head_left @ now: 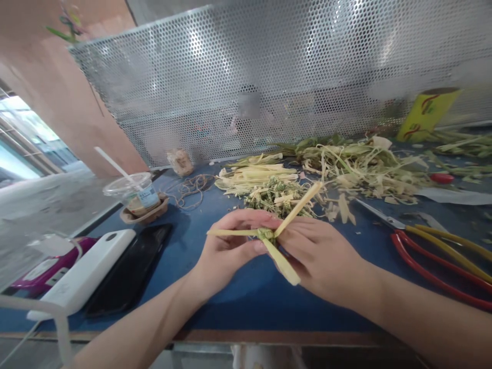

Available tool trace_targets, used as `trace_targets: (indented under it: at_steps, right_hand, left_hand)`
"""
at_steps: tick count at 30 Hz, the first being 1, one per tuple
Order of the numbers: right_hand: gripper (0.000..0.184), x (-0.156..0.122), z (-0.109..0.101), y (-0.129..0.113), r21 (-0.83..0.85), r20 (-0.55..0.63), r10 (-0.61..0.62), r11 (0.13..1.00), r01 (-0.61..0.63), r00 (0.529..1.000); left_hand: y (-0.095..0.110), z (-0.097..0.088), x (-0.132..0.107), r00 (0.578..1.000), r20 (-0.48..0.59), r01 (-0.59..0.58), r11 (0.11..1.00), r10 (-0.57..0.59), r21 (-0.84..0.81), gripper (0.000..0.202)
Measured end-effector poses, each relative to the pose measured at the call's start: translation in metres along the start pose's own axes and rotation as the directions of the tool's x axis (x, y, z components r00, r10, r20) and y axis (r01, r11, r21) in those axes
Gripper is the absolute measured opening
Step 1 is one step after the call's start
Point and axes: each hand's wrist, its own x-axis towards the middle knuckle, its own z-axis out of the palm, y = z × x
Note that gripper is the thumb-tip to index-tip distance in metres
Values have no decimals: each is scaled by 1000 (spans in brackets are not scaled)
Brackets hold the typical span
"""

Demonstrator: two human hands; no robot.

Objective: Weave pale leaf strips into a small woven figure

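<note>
Between my two hands, above the blue tabletop, is a small piece woven from pale leaf strips (266, 235), with a green knotted middle and several strip ends sticking out. My left hand (235, 241) pinches it from the left with thumb and fingers. From the right, my right hand (317, 251) closes around its other side; some of those fingertips are hidden. Just behind the hands lie a heap of small green woven pieces (274, 195) and a stack of flat pale leaf strips (261, 175).
Red and yellow handled scissors (407, 230) lie at right. Leaf scraps (369, 166) and a yellow tube (426, 114) are behind. At left are a plastic cup (134, 192), twine (192, 189), a black phone (130, 269) and a white power bank (86, 271). A perforated metal panel (246, 61) stands behind.
</note>
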Motion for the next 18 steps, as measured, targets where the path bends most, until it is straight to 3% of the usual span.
trace_targets:
  at_steps: [2,4,8,10,14,18]
  right_hand:
    - [14,2,-2,1,45,56,98,994,-101,994]
    - [13,5,-6,2,109,133,189,973,-204,973]
    - [22,7,-8,6,161,164,298,933,-323,941]
    - [20,7,-5,10,184,174,342,910,-372,923]
    - [21,7,-2,22,233,233,388,868,-438,892]
    - [19,10,-5,33,242,298,299,895,-375,907]
  left_hand:
    - [2,-2,3,991,-14,-126,979,130,160,24]
    - [5,-4,5,972,-24,-208,901,234,380,23]
    - [6,-5,3,954,-101,-140,717,283,683,21]
    - [3,-4,1,940,-93,-156,654,329,740,24]
    - [1,-6,1,948,-60,-153,614,312,774,53]
    - [7,-12,6,974,-115,-22,587,195,809,33]
